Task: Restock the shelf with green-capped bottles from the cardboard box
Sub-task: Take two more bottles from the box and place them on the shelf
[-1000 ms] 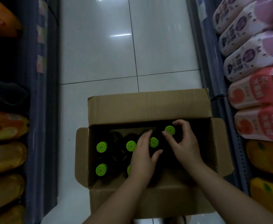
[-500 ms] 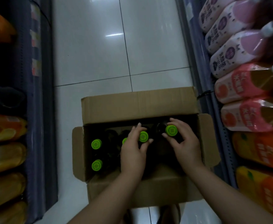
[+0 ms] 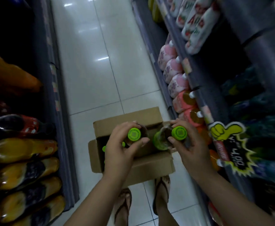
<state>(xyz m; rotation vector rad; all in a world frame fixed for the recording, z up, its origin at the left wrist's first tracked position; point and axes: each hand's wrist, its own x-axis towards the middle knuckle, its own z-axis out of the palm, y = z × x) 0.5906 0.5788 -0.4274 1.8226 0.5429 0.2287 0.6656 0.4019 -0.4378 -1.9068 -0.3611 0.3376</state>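
Change: both bottles, a moment ago still down among the others, are now lifted above the box (image 3: 133, 167), and my view has swung toward the right shelf (image 3: 215, 101).
Meaning: the pick looks done; I judge the carry to the shelf is the step in hand.
Left hand (image 3: 120, 150): fingers curled round the neck of the left bottle (image 3: 134, 134), thumb on its near-right side, cap facing me.
Right hand (image 3: 190, 144): fingers wrapped about the neck of the right bottle (image 3: 179, 133), thumb on its near-left side.
Bottle position: both are held upright just over the box's far half, apart from each other, the right one nearest the shelf edge.
Box: on the floor (image 3: 101, 62) just beyond my feet, flaps open, a few green caps (image 3: 104, 148) showing at its left.
Shelf: pink and orange drinks line the right side; a yellow thumbs-up tag (image 3: 223, 130) sits just right of my right hand.
Target gap: I cannot tell where it is.
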